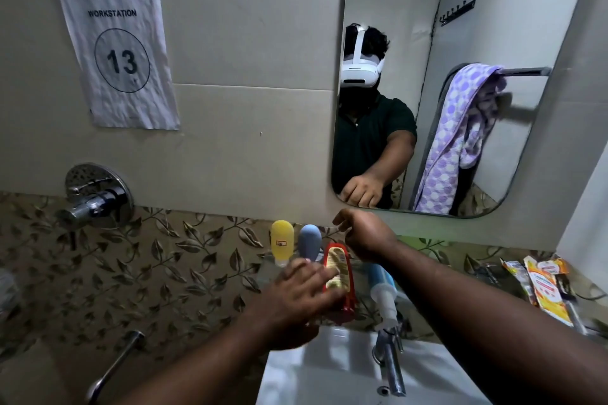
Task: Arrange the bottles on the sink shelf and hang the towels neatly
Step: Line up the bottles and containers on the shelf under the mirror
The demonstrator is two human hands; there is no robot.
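Observation:
On the glass shelf (pixel 362 265) above the sink stand a yellow bottle (pixel 282 241), a grey-blue bottle (pixel 309 242), a red and gold bottle (pixel 339 276) and a blue pump bottle (pixel 381 286). My left hand (pixel 301 293) wraps its fingers around the lower part of the red and gold bottle. Just above the shelf, under the mirror's lower edge, my right hand (pixel 365 233) hovers loosely curled with nothing visible in it. A purple dotted towel (pixel 460 138) shows in the mirror, draped unevenly over a rail.
The white sink basin (pixel 329 371) and its chrome tap (pixel 390 362) lie below the shelf. Sachets and packets (pixel 543 289) lie at the shelf's right end. A chrome wall mixer (pixel 95 200) and a spout (pixel 115 368) are at left. A workstation 13 sign (pixel 118 49) hangs on the wall.

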